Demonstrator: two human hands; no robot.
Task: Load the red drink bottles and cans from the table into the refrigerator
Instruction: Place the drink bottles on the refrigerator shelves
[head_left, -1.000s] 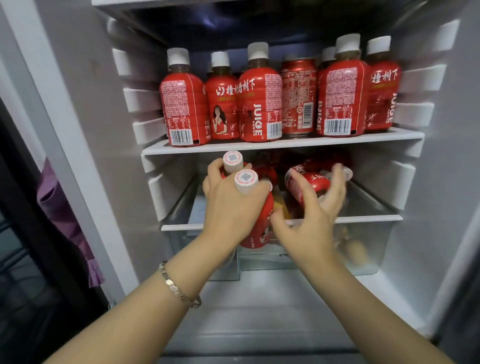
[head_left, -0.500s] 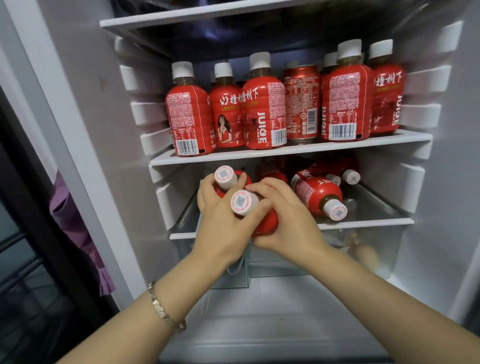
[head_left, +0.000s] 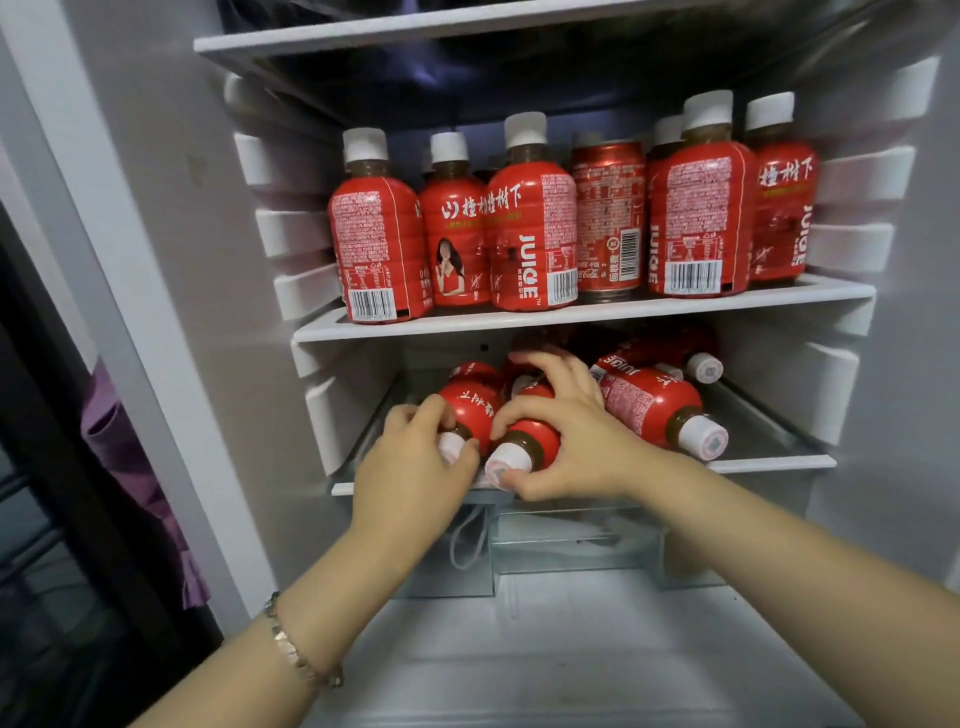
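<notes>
Head view, working outward from my end: a bracelet (head_left: 296, 649) sits on the left wrist, nearest the lens, and both forearms reach into the open refrigerator (head_left: 171, 156). Below the fingers is a clear drawer (head_left: 571, 540), with a glass shelf (head_left: 769, 462) over it.

The left hand (head_left: 415, 467) has its fingers curled round the neck and white cap of the left-hand bottle (head_left: 470, 410), which lies on its side on that shelf, cap toward me. Touching it on the right, the right-hand bottle (head_left: 535, 441) lies the same way. The right hand (head_left: 576, 441) grips it with the thumb tucked under the cap and the fingers arched over the red body. The 2 hands are just beside each other.

To the right of the right fingers, a third bottle (head_left: 654, 405) lies on its side, cap toward me, and beyond it a fourth bottle (head_left: 675, 358) lies likewise. More red shows behind the fingertips, too shadowed for me to count.

Above and beyond the fingers, the upper shelf (head_left: 571, 314) carries a row of upright bottles (head_left: 532, 234) with 1 can (head_left: 608, 218) standing among them. Well left of the left fingers, outside the cabinet, hangs a purple cloth (head_left: 130, 467).
</notes>
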